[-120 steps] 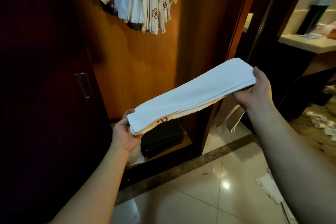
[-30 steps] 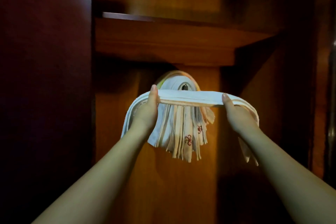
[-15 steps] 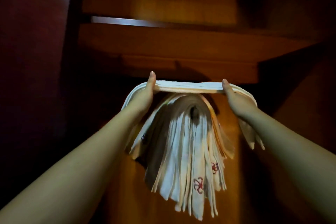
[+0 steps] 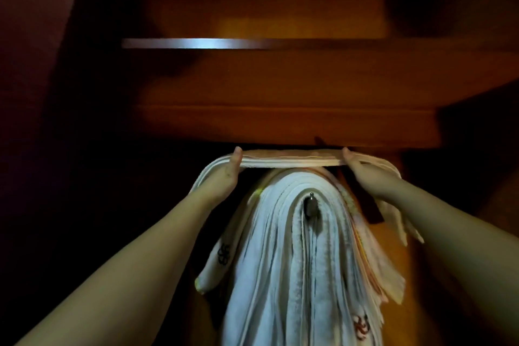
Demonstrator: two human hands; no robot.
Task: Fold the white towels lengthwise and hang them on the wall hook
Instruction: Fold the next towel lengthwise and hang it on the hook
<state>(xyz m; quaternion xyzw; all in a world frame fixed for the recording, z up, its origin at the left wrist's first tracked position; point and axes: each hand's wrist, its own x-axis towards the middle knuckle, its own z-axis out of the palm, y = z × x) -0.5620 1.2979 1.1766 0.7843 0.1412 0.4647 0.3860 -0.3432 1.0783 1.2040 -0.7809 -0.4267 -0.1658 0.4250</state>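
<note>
I hold a folded white towel (image 4: 292,159) stretched flat between both hands, just above the wall hook. My left hand (image 4: 222,177) grips its left part, thumb on top; my right hand (image 4: 365,174) grips its right part. Both towel ends droop down outside my hands. Below hangs a thick bundle of several folded white towels (image 4: 292,275) draped over the metal hook (image 4: 310,203), whose tip pokes out at the middle of the bundle. Some of them carry red or dark flower embroidery.
A wooden shelf (image 4: 280,121) juts out directly above the held towel, with little gap. A dark wardrobe panel (image 4: 36,93) stands on the left. Wooden back wall (image 4: 415,261) lies behind the bundle.
I have stepped closer and the view tilted up. The held towel went from in front of the hanging bundle to above the hook, near the shelf's underside.
</note>
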